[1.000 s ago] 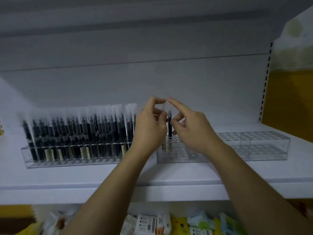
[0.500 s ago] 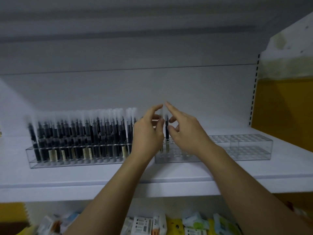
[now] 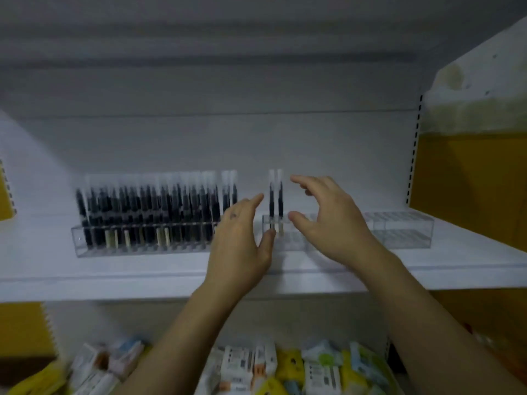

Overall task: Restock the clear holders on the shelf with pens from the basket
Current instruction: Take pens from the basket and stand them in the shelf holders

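Two black pens with clear caps [image 3: 275,199] stand upright at the left end of the right clear holder [image 3: 399,233] on the white shelf [image 3: 171,269]. My left hand [image 3: 241,238] hovers just left of them with fingers spread, holding nothing. To the pens' right, my right hand [image 3: 325,215] is also spread and empty, with thumb and fingers apart. The left clear holder [image 3: 85,245] is packed with several black pens. No basket shows in the frame.
Below the shelf lie several small packaged goods [image 3: 299,366] in white, yellow and green. A yellow side panel [image 3: 470,183] stands at the right, and a slotted upright [image 3: 413,149] runs down the shelf's back right corner.
Both hands have let go of the pens and drawn apart, opening. The two pens now stand free in the right holder. The view has shifted, showing more of the lower shelf.
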Demonstrator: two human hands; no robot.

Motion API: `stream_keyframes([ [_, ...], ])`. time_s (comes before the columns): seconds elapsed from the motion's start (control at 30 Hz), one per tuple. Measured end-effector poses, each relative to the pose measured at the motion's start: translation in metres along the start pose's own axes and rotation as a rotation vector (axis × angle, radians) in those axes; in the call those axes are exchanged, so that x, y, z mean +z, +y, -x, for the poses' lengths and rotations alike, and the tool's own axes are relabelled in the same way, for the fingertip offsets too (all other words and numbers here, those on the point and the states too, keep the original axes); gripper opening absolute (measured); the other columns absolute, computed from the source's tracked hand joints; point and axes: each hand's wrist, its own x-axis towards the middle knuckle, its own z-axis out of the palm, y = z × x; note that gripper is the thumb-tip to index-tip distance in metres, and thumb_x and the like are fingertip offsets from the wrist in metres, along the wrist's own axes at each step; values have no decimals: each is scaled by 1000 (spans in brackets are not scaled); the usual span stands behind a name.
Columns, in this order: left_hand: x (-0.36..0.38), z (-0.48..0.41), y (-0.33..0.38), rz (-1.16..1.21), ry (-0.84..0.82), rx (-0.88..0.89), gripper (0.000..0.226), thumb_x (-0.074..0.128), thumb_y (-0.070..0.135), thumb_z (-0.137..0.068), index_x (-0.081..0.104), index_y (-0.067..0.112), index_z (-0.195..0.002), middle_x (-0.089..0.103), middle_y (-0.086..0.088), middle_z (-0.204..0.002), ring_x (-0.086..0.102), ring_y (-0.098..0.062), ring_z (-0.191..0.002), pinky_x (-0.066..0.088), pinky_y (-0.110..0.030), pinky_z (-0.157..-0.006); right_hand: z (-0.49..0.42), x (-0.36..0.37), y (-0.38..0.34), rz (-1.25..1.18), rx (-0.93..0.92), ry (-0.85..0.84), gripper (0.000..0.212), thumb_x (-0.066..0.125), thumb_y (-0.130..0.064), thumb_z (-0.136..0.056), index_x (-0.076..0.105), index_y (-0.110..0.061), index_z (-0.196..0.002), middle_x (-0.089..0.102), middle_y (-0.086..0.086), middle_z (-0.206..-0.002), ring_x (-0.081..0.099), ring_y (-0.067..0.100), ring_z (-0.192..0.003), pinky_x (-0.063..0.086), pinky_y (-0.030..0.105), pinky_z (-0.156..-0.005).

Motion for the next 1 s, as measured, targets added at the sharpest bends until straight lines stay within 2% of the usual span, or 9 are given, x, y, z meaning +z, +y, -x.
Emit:
stream_keyframes([
  [0.1, -14, 24, -3, -159, -9, 67, 48, 64, 29, -90, 52, 18, -135, 54, -1, -135, 42, -19, -129, 34, -34, -106, 25, -7, -13, 45, -18, -65, 58, 64, -37, -88, 41, -33, -141, 44, -9, -130, 44, 9, -119, 34, 23, -93],
  [0.17, -23, 43, -5, -228, -10, 100, 45, 66, 30, -88, 56, 17, -130, 59, -2, -127, 48, -22, -121, 38, -37, -100, 46, -8, -21, 47, -23, -109, 56, 65, -37, -87, 44, -31, -139, 44, -8, -129, 43, 10, -119, 33, 23, -94],
  [0.33, -30, 104, -16, -358, -18, 118, 41, 69, 30, -83, 60, 17, -120, 64, -3, -108, 52, -29, -106, 41, -40, -81, 114, 11, -37, 23, 10, -169, 30, 68, -33, -85, 56, -27, -111, 45, -11, -106, 50, 7, -97, 43, 26, -79],
  [0.47, -18, 158, -30, -355, -91, 65, 33, 62, 33, -82, 64, 18, -111, 65, -2, -101, 56, -30, -98, 41, -40, -77, 171, 47, -41, 6, 76, -336, 25, 66, -34, -84, 54, -26, -104, 39, -12, -96, 53, 15, -88, 47, 35, -76],
  [0.57, -1, 194, -47, -321, -189, 10, 27, 63, 33, -82, 65, 19, -106, 66, 0, -100, 57, -29, -97, 41, -38, -75, 209, 83, -36, 61, 182, -524, 29, 61, -40, -87, 53, -29, -112, 45, -10, -105, 55, 15, -95, 48, 34, -79],
  [0.67, 23, 230, -70, -316, -383, -143, 29, 63, 36, -86, 62, 25, -113, 64, 4, -111, 52, -25, -108, 37, -37, -84, 245, 121, -27, 64, 274, -716, 38, 61, -41, -87, 51, -29, -122, 47, -5, -122, 56, 19, -105, 48, 34, -84],
  [0.8, 59, 278, -106, -307, -666, -346, 37, 57, 42, -91, 55, 27, -125, 59, 4, -124, 46, -22, -120, 33, -39, -97, 295, 172, -11, 86, 347, -987, 44, 58, -42, -91, 48, -22, -130, 44, 2, -131, 53, 27, -110, 46, 36, -86],
  [0.9, 80, 317, -130, -266, -852, -489, 41, 57, 44, -91, 53, 25, -128, 59, 1, -124, 49, -24, -118, 40, -39, -95, 331, 206, -1, 35, 413, -1141, 43, 59, -39, -90, 52, -19, -128, 48, 5, -127, 54, 28, -111, 46, 33, -86],
  [1.0, 91, 362, -150, -226, -963, -678, 42, 58, 44, -89, 55, 25, -126, 61, 0, -123, 53, -23, -115, 45, -37, -94, 362, 235, 5, -35, 459, -1276, 30, 62, -35, -87, 61, -20, -113, 57, 4, -111, 59, 26, -102, 45, 28, -75],
])
